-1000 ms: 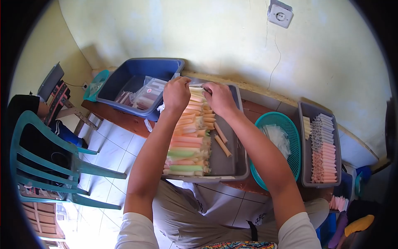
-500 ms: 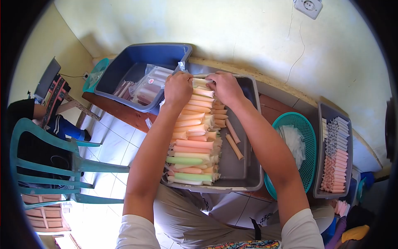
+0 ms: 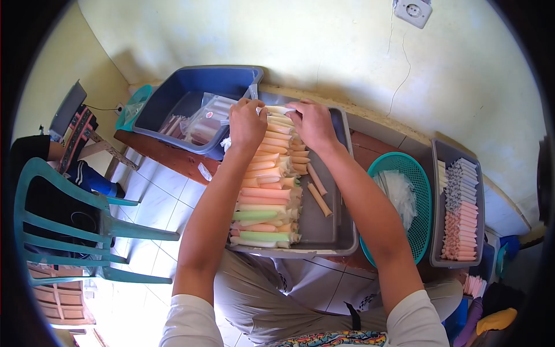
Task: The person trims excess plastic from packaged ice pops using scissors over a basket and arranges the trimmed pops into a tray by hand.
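My left hand [image 3: 247,124] and my right hand [image 3: 314,124] are at the far end of a grey tray [image 3: 332,253]. Between their curled fingers lies a pale ice pop [image 3: 278,109], gripped at its two ends. Below it, filled ice pops in plastic sleeves are stacked crosswise in a long pile, with an orange ice pop [image 3: 263,165], a pink ice pop [image 3: 265,195] and a green ice pop [image 3: 265,236] among them. Two loose ones, such as the tan ice pop [image 3: 319,200], rest on the tray floor to the right. My fingertips are partly hidden.
A blue-grey tub [image 3: 173,81] at the left holds bagged tubes [image 3: 211,115]. To the right are a teal basket [image 3: 425,231] with clear plastic sleeves [image 3: 399,194] and a grey tray [image 3: 437,217] of stacked pops. A green chair [image 3: 63,191] and a person's leg [image 3: 92,176] are at left.
The camera view has shifted, so the trays and basket appear slightly further left. Both hands stay at the tray's far end, where the pale ice pop between them now shows more clearly.
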The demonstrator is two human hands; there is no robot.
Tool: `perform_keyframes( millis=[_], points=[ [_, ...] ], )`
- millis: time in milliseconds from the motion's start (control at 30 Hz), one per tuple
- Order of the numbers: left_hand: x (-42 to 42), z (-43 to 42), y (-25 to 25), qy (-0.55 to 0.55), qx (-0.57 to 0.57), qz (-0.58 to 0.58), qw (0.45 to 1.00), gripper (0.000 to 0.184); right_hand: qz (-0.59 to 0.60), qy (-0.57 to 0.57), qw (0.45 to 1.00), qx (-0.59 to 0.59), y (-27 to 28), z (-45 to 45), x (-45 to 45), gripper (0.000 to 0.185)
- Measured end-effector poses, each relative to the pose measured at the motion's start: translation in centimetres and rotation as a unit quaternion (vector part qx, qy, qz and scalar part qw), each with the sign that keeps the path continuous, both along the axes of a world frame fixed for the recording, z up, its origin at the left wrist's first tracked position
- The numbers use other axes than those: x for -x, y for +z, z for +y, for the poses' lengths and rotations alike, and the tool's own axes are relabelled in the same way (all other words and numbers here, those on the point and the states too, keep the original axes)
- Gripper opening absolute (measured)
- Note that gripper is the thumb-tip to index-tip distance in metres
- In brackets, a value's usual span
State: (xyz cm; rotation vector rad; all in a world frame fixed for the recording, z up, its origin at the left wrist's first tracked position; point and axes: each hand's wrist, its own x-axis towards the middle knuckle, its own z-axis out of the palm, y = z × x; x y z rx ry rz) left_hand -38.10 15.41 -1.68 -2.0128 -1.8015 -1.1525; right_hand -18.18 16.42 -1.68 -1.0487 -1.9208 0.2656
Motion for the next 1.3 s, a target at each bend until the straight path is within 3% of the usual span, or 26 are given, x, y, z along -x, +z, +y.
perform_keyframes(
  millis=[133,300,733,1000,1067,1300],
  points=[
    [-0.7,-1.6,1.0,-0.005,-0.006,0.0,1.0,0.017,0.024,0.0,1.0,-0.008,1.2,-1.9,-0.4,0.017],
    [-2.5,-3.7,3.3,-0.056,0.005,-0.117,0.992,0.018,0.069,-0.003,0.997,-0.046,2.5,-5.2,-2.0,0.019],
    [-9.7,-9.9,7.3,-0.152,-0.001,-0.174,0.973,0.023,0.143,-0.062,0.986,-0.058,4.8,-13.6,-8.2,0.021],
    [-16.1,-12.3,5.2,-0.219,0.023,-0.349,0.911,0.033,0.222,-0.053,0.973,0.028,3.1,-17.7,-12.0,0.027],
    [-17.2,-12.6,4.4,-0.252,0.101,-0.437,0.857,0.038,0.223,-0.054,0.972,0.059,2.6,-18.7,-13.1,0.029],
    [-20.7,-14.3,2.5,-0.301,0.16,-0.445,0.828,0.039,0.196,-0.015,0.978,0.065,1.0,-21.5,-17.4,0.035]
  ],
)
